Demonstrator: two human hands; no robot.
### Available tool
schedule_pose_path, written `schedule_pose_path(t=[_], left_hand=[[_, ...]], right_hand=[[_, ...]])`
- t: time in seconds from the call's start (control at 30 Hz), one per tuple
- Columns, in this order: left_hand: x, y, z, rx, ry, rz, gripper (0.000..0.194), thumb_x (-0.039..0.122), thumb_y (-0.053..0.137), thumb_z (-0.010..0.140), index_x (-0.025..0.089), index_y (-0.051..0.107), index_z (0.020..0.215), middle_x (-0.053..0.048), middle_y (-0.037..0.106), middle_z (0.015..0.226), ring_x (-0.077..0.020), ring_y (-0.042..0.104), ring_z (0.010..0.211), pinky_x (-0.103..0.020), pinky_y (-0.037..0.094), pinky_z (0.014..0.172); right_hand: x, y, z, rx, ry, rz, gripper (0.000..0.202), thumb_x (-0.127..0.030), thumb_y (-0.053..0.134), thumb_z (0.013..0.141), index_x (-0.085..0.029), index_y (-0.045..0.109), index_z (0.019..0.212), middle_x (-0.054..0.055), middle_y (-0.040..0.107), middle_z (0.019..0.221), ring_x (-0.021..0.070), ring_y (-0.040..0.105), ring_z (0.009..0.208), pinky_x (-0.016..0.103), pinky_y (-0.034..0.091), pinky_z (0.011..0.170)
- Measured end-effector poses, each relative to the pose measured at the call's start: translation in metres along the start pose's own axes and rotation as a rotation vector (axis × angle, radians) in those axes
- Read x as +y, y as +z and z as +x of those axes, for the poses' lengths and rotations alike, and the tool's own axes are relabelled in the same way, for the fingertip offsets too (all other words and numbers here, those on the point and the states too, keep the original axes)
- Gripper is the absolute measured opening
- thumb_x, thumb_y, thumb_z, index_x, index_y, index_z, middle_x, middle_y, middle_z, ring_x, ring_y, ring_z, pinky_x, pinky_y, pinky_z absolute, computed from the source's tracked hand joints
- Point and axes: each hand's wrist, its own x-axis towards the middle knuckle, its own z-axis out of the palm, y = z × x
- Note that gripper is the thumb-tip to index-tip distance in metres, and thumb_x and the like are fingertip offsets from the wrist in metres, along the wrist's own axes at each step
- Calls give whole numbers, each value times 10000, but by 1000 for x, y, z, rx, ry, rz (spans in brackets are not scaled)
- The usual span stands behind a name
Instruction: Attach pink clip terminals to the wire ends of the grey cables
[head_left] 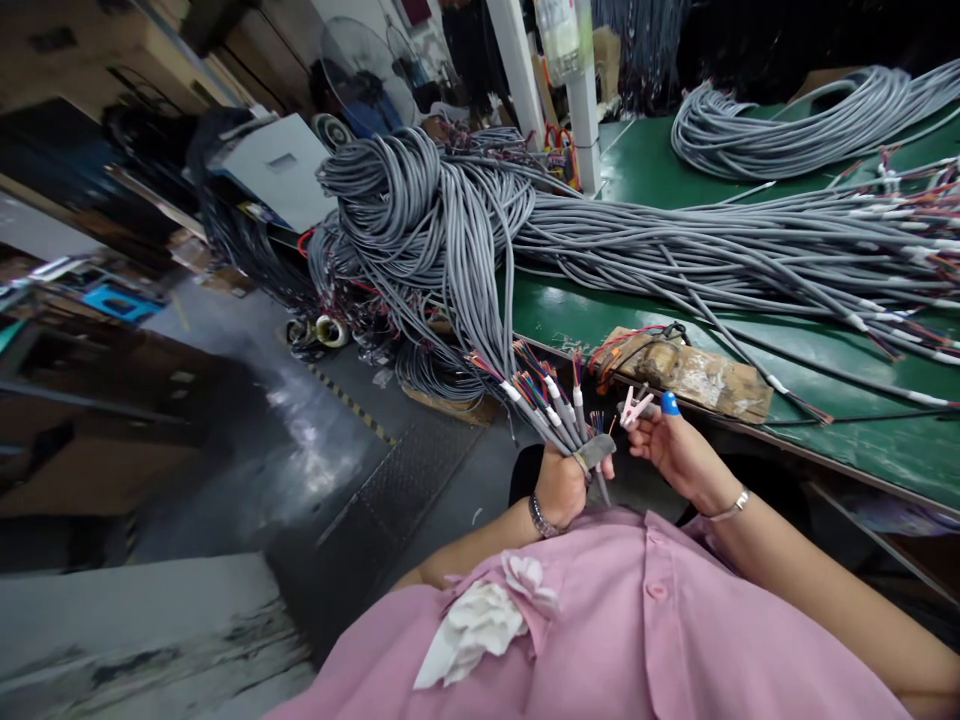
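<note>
Holding a bunch of gray cables [564,428] upright in the left hand [562,485], the person keeps the grip closed round them below their white sleeves [553,415]. Multicolored wire ends [534,375] fan out above. Gray strip [596,452] across the bunch at the fingers; cannot tell whether it wraps a finger or the cables. Dark beaded bracelet [541,516] on that wrist.

Right hand [682,455] just beside, well clear of the bunch. Its grip is narrow, a pale pink clip [635,408] at the fingertips; blue cover [670,403] on the thumb tip, silver bracelet [731,505] at the wrist.

Green surface [877,440] ahead and to the right. Near its edge lies a worn wood block [694,375], red and black leads at its left end. Behind the block, long gray cables [720,245] run across the surface, many with white sleeves and stripped ends at the right. Another coil [795,130] beyond them. Large heap of looped cable [405,190] at the surface's left end, strands hanging over the edge toward the left hand.

White post [583,130] behind the heap, fan [364,75] farther back. Pale box [274,170] left of the heap. Yellow-and-black tape [351,405] on the floor [285,440].
</note>
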Motion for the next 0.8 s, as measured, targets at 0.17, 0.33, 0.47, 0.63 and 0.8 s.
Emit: schedule_pose_path(t=[0.17, 0.33, 0.47, 0.63, 0.8], left_hand=[[0, 8, 4, -13, -17, -25, 291, 356, 678, 764, 147, 608, 573, -5, 563, 477, -113, 519, 459, -243, 378, 474], [-4, 8, 5, -19, -50, -53, 201, 323, 705, 748, 147, 629, 689, 8, 589, 499, -111, 518, 424, -247, 392, 467], [-7, 8, 4, -6, -38, -74, 198, 322, 716, 741, 151, 620, 715, 10, 590, 493, -112, 538, 455, -235, 397, 482], [-10, 7, 3, -8, -40, -60, 228, 348, 722, 733, 146, 624, 691, 3, 588, 491, -117, 549, 469, -235, 404, 488], [-10, 2, 0, -6, -55, -40, 256, 376, 723, 732, 144, 628, 684, 0, 592, 499, -108, 532, 465, -234, 391, 492]], right_hand=[[-6, 11, 6, -16, -146, -72, 408, -588, 616, 808, -185, 675, 787, 22, 626, 736, 116, 531, 635, 234, 452, 605], [-2, 12, 12, -29, -103, -11, 459, -637, 614, 777, -184, 689, 777, 24, 622, 711, 129, 551, 644, 255, 456, 615], [0, 15, 16, 22, -134, 46, 411, -602, 678, 744, -197, 705, 813, 16, 644, 718, 130, 566, 663, 254, 458, 639], [3, 17, 16, 50, -145, 80, 406, -598, 677, 748, -195, 694, 791, 12, 641, 700, 130, 565, 652, 246, 459, 616], [5, 8, 11, 24, -61, 143, 498, -695, 570, 768, -211, 682, 805, 26, 655, 768, 143, 589, 693, 253, 483, 625]])
